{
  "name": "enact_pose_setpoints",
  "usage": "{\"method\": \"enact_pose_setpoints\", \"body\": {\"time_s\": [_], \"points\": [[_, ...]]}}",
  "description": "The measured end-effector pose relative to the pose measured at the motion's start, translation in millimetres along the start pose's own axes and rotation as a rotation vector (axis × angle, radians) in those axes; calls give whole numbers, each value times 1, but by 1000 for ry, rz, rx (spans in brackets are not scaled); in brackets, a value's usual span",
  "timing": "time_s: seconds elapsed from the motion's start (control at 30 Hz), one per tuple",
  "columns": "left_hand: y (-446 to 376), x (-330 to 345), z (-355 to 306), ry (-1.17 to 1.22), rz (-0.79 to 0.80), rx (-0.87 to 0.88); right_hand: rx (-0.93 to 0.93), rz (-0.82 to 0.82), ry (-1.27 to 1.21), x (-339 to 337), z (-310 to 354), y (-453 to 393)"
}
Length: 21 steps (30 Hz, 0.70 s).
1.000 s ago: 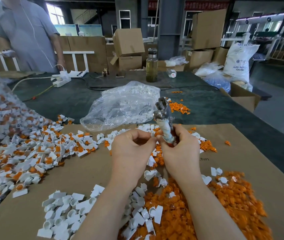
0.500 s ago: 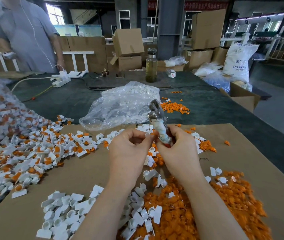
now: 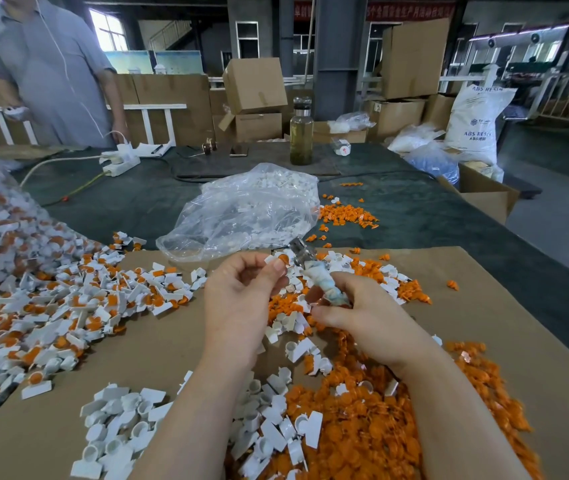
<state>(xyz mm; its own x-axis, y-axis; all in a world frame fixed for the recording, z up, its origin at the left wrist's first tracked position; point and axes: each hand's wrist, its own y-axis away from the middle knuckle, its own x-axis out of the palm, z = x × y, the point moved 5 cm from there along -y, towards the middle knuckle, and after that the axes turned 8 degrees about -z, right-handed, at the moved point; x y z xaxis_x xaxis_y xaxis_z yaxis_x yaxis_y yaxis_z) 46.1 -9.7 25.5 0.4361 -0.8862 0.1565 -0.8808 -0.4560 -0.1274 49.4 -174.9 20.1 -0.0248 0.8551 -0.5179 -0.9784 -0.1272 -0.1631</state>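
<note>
Our left hand (image 3: 241, 299) pinches a small orange-and-white cap (image 3: 282, 259) at its fingertips. Just right of it, our right hand (image 3: 362, 318) grips a cloth-wrapped tool (image 3: 324, 289). The tool's metal head tilts toward the left hand's thumb, above the bench (image 3: 414, 209).

One wide-angle view from the wearer's head faces forward and down, close over the bench (image 3: 449, 216).
</note>
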Motion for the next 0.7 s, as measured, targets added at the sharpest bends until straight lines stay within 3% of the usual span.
{"method": "enact_pose_setpoints", "body": {"time_s": [0.37,0.7], "points": [[1,0,-5,-27,20,36,26,114,44,5,-1,1],[0,1,-5,13,16,8,2,88,32,14,-1,0]]}}
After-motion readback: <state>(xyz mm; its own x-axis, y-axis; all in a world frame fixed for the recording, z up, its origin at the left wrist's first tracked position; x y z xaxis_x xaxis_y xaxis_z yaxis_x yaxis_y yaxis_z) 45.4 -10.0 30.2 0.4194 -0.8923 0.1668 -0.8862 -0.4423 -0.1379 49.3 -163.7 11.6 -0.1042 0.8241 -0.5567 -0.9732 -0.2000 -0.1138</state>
